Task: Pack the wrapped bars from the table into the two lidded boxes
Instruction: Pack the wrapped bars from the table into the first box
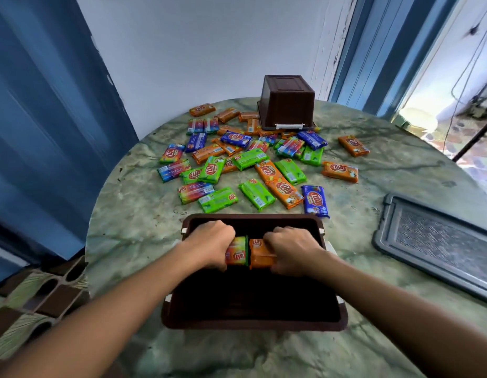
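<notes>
Near open box point(253, 321): left hand point(209, 242) gripping multicoloured bar point(235, 255), right hand point(294, 248) gripping orange bar point(260, 255) (side by side). Risk: loose stacking, toppling, wasted room.

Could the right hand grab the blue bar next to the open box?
Probably not yet: the right hand already grips an orange bar inside the open box. Nothing blocks the blue bar, just past the rim.

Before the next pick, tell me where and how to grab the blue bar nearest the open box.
Pinch the blue bar across its long edges at mid-length, coming from above. It lies flat on the table, long axis running away from you, with bare table to its right, so fingers should fit there.
</notes>
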`<state>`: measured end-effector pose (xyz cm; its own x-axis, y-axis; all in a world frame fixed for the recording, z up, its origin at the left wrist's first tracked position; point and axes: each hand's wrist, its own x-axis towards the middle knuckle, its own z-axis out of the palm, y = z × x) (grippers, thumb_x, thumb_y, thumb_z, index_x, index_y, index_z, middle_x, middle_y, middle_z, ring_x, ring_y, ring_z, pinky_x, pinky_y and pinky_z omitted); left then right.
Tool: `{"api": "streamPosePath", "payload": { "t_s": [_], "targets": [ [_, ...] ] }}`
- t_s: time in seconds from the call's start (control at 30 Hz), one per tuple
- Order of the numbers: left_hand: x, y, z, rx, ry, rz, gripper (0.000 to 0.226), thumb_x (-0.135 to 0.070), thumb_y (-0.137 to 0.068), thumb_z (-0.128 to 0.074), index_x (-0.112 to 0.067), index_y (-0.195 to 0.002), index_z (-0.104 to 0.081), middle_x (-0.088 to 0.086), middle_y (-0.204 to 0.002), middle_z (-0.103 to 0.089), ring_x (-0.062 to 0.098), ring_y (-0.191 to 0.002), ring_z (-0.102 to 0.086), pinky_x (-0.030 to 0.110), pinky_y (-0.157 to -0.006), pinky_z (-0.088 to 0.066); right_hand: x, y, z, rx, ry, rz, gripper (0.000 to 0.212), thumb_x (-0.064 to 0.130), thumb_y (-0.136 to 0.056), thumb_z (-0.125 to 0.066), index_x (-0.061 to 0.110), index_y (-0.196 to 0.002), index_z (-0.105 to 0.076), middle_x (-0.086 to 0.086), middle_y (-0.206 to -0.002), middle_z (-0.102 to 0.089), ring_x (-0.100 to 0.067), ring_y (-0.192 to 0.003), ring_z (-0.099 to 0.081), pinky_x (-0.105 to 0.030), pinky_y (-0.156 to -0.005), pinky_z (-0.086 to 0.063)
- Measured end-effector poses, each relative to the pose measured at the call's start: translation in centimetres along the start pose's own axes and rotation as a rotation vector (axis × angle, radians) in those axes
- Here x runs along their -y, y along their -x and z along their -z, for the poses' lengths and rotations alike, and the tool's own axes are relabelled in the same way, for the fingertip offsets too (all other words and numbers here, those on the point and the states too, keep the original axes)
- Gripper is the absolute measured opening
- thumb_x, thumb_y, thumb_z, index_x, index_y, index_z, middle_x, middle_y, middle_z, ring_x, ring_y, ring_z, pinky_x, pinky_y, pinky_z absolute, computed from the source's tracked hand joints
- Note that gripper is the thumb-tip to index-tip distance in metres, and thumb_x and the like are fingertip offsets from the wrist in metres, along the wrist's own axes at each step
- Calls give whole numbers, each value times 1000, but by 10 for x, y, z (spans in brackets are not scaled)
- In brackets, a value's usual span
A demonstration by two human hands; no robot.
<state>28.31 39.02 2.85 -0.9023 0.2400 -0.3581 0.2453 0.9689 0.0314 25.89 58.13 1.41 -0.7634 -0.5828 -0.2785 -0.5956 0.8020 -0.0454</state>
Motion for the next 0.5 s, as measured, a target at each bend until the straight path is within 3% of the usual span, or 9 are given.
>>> {"api": "streamPosePath", "payload": {
  "t_s": [0.13, 0.33, 0.4, 0.5],
  "targets": [
    [-4, -12, -30, 45, -36, 12, 29, -21, -70, -73, -12, -93, -57, 11, -100, -65, 30, -96, -63, 37, -76, -51, 6, -15, -28, 26, 2, -41, 42, 39, -81, -65, 15, -115, -57, -8, -116, -61, -30, -106, -61, -37, -81, -50],
    [-10, -25, -64, 59, -166, -30, 29, -13, -82, -65, -3, -109, -59, 16, -113, -60, 32, -108, -56, 41, -82, -50, 16, -24, -64, 145, 82, -101, 43, 21, -95, -51, 9, -135, -44, -14, -132, -51, -34, -120, -52, -44, -90, -48],
    [-11, -24, -61, 85, -166, -50, 34, -18, -82, -67, -3, -111, -58, 15, -116, -58, 32, -110, -54, 41, -82, -49, 18, -22, -62, 148, 81, -100, 42, 20, -95, -50, 8, -135, -44, -15, -133, -50, -34, -120, -51, -44, -89, -48],
    [-9, -16, -38, 98, -20, -78, 39, -35, -75, -73, -12, -103, -61, 11, -107, -62, 30, -101, -61, 38, -79, -50, 17, -15, -41, 115, -19, -90, 43, 33, -90, -58, 12, -127, -51, -11, -125, -55, -31, -113, -57, -40, -85, -49]
  ]
}}
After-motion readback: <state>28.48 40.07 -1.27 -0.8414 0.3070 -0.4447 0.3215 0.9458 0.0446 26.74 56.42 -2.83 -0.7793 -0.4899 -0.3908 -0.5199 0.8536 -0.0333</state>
